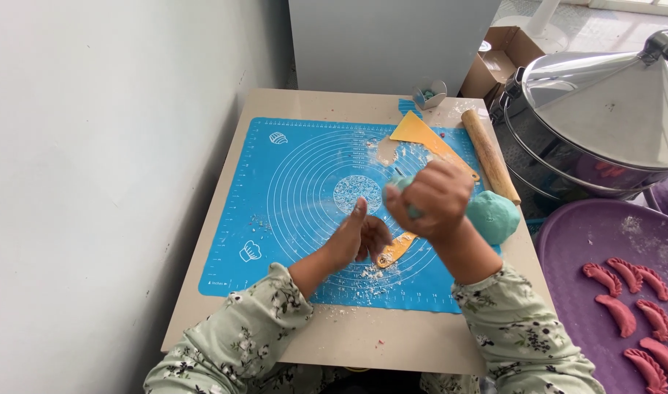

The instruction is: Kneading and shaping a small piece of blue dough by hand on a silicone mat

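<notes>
My right hand (pixel 430 202) is raised over the blue silicone baking mat (pixel 290 182) and is closed around a small piece of teal dough (pixel 402 182) that peeks out between the fingers. Just beside it my left hand (pixel 357 237) hovers with palm and fingers spread, holding nothing. A large ball of teal dough (pixel 493 216) rests at the mat's right edge. Under my hands lies a small yellow cutter (pixel 394 249). A yellow scraper (pixel 421 136) and a wooden rolling pin (pixel 490 155) lie at the mat's far right.
The mat covers a small beige table (pixel 363 339) against a white wall. A purple tray (pixel 589 241) with several pink folded dumplings stands at the right, behind it a steel steamer with conical lid (pixel 611 102). A small white cup (pixel 429 95) sits at the table's far edge.
</notes>
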